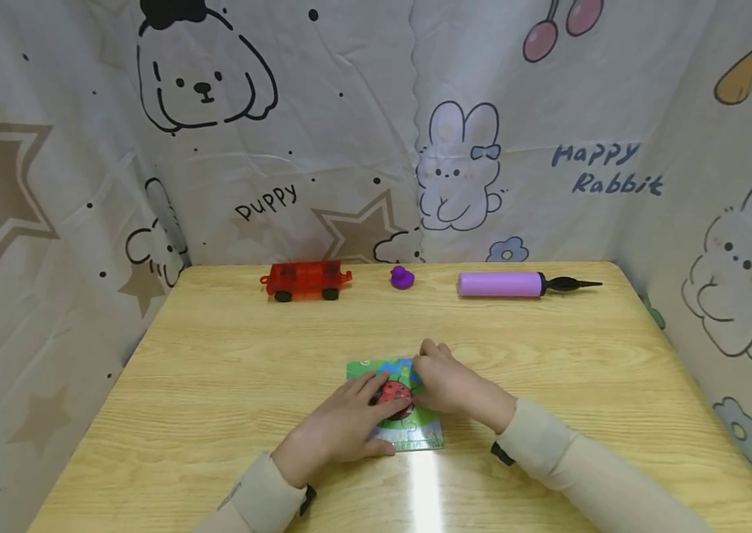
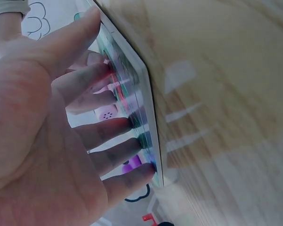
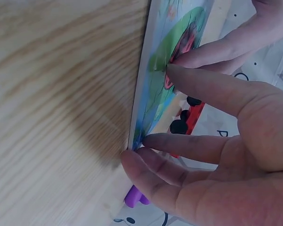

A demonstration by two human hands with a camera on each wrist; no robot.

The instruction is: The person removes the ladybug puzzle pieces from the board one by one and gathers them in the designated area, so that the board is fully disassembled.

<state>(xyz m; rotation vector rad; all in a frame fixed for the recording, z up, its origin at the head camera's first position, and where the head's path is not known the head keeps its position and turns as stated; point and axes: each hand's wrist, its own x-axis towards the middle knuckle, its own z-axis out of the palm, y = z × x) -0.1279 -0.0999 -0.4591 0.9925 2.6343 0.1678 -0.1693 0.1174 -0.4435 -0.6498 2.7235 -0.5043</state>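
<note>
A jigsaw puzzle (image 1: 424, 435) with a red ladybug on green lies flat on the table. My left hand (image 1: 341, 423) is spread over its left and middle part. The left wrist view shows those fingers (image 2: 115, 132) nearly straight, tips touching the puzzle face (image 2: 125, 70), with the thumb at its near edge. At the far right corner my right hand (image 1: 457, 381) rests on the puzzle. In the right wrist view its thumb (image 3: 202, 84) presses the picture and its index finger touches near the corner; other fingertips bend beside the edge. Part of the ladybug is covered.
Along the table's back edge stand a red toy wagon (image 1: 306, 280), a purple toy duck (image 1: 403, 278) and a purple hand pump (image 1: 501, 284) with a black nozzle. A printed cloth (image 1: 349, 148) hangs behind and at both sides of the wooden table (image 1: 249, 348).
</note>
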